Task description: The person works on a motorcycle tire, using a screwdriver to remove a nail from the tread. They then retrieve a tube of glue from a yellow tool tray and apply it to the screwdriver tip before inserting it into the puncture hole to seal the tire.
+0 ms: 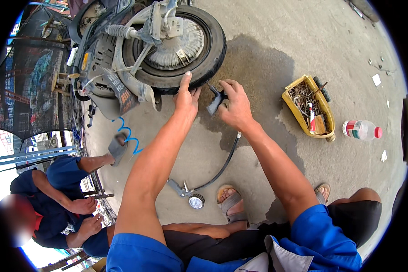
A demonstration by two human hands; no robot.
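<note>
My left hand (186, 99) grips the near edge of a scooter's black rear tire (163, 81), the thumb on the sidewall and the fingers around the tread. My right hand (236, 105) is closed on a dark grey T-handled tire tool (216, 100). The tool's short metal shaft points at the tread, just right of my left fingers. Whether its tip is inside the rubber I cannot tell. Below my right wrist, a black air hose (229, 159) with a metal end fitting curves down to a tire inflator's round gauge (196, 201) on the ground.
The scooter (109, 59) lies on its side. A yellow tub (299, 111) of small metal parts stands to the right, beside a clear plastic bottle (361, 130) with a red cap. A wet patch (267, 68) darkens the concrete. Another person (54, 199) sits at left, near a blue coiled hose (129, 136).
</note>
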